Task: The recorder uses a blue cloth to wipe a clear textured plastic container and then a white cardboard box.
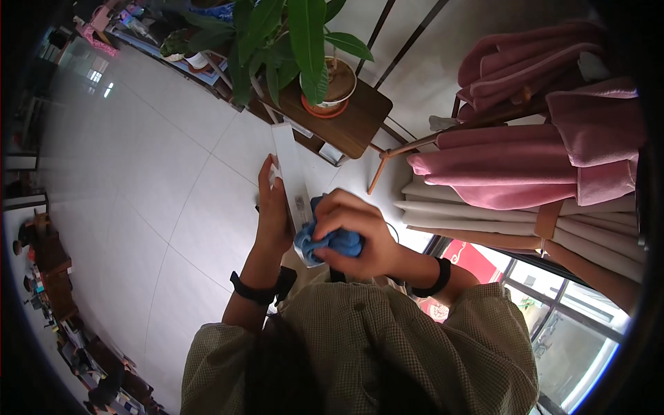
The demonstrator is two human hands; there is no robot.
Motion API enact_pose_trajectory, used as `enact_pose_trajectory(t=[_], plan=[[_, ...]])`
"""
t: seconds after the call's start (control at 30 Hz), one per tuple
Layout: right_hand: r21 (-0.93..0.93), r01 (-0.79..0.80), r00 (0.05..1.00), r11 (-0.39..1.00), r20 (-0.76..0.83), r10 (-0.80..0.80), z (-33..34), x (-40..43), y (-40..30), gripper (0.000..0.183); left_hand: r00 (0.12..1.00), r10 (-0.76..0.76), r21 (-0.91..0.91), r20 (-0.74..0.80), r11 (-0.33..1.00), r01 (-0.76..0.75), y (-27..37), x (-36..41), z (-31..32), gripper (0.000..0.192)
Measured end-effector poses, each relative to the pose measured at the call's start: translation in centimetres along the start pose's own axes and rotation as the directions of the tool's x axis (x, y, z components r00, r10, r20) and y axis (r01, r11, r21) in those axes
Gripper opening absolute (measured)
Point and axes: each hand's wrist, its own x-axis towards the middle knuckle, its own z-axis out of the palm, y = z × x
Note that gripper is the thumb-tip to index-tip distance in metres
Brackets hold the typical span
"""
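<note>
A long, narrow white box (290, 166) with a printed label stands out in front of my chest, its far end near a wooden shelf. My left hand (274, 212) grips the box along its left side, fingers pointing away from me. Bunched in my right hand (358, 233) is a blue cloth (329, 244), which touches the near end of the box by the label. The palm side of my left hand is partly hidden behind the box. Black bands circle both wrists.
Ahead, a brown wooden shelf (363, 122) carries a potted plant (340, 85). Pink towels (508, 161) hang over a wooden rack at right, above beige curtains (467, 212) and a window (576, 311). Pale floor tiles (129, 171) extend left towards distant furniture (57, 280).
</note>
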Motion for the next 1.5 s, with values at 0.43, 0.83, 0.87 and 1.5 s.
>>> enact_pose_trajectory(t=[0.43,0.83,0.87,1.5], plan=[[-0.303,-0.014,0.933,0.953,-0.347,-0.097,-2.5,6.8,3.8,0.015,0.996,-0.064,0.329,-0.065,0.941,0.082,0.7,-1.5,1.6,0.087],[-0.139,-0.022,0.998,0.99,-0.069,0.012,0.8,1.7,2.5,0.02,0.971,0.055,0.2,-0.235,0.98,-0.007,1.5,0.9,-0.4,0.055],[-0.1,-0.051,0.998,0.994,-0.035,0.048,0.9,0.8,1.8,0.02,0.97,0.052,0.198,-0.239,0.98,-0.004,1.6,0.8,-0.4,0.055],[-0.116,-0.085,0.987,0.99,-0.147,0.068,0.1,4.4,3.7,0.016,0.977,-0.2,-0.193,-0.077,0.964,0.182,-2.0,3.2,-3.1,0.069]])
